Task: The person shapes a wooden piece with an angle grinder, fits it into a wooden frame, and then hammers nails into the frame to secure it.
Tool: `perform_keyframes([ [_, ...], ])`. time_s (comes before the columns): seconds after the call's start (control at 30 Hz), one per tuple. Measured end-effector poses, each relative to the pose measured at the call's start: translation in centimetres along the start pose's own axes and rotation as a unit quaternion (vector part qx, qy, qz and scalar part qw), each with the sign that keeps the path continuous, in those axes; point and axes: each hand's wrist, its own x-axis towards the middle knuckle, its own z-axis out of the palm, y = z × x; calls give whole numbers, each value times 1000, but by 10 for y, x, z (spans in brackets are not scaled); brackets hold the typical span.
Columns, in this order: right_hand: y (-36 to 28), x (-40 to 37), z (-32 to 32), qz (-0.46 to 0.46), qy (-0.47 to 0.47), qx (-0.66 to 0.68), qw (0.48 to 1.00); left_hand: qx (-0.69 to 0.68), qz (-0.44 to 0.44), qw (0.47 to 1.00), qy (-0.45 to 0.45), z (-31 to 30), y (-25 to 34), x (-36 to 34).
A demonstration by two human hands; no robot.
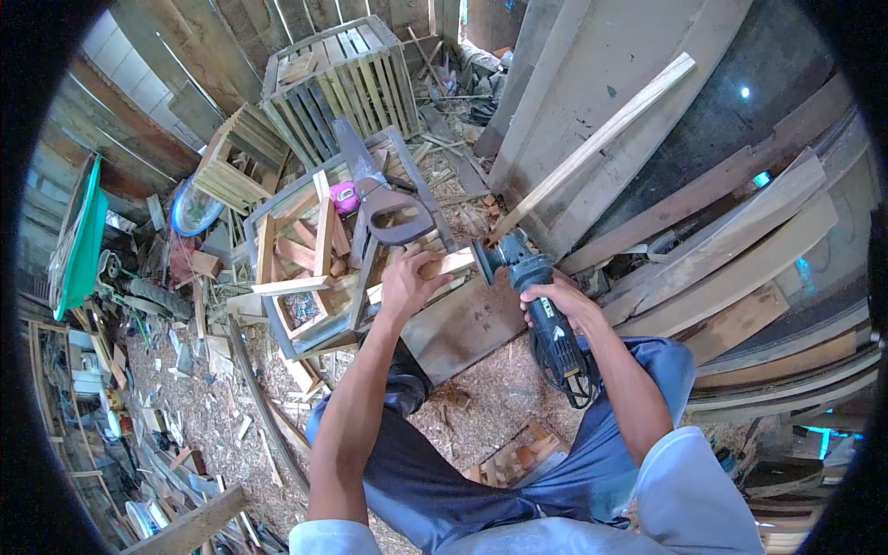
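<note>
My right hand (566, 302) is wrapped round the body of a dark angle grinder (551, 324). The grinder's disc (482, 263) faces left, against or very near the end of a short light wood piece (450, 263). That piece is held down by my left hand (407, 281), its fingers closed over it above a wide board (474, 324). Just beyond my left hand lies a handsaw (377, 196) with a dark handle, on a framed wooden stand (255, 242). Beside the saw sits a pink tape measure (344, 197).
A long light wood strip (597, 141) leans past the grinder against large panels (564, 88). Slatted crates (370, 88) stand at the back. Curved planks (731, 231) are stacked on the right. Shavings and offcuts cover the floor (222, 398). A green sheet (79, 242) stands at left.
</note>
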Motion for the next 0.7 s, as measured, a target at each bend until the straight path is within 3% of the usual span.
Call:
perform_keyframes([
  [0.4,0,3,-4,8,-2,-15,1000,-10,6,1000,14,3,-3,0],
  [0.5,0,3,-4,18,-5,-4,1000,-5,-25,999,-29,-4,4,1],
  [0.6,1,4,-6,15,-25,4,1000,16,16,999,23,3,-2,-2],
  [0.7,-1,6,-6,32,-17,2,999,7,-8,1000,-18,-2,2,0],
])
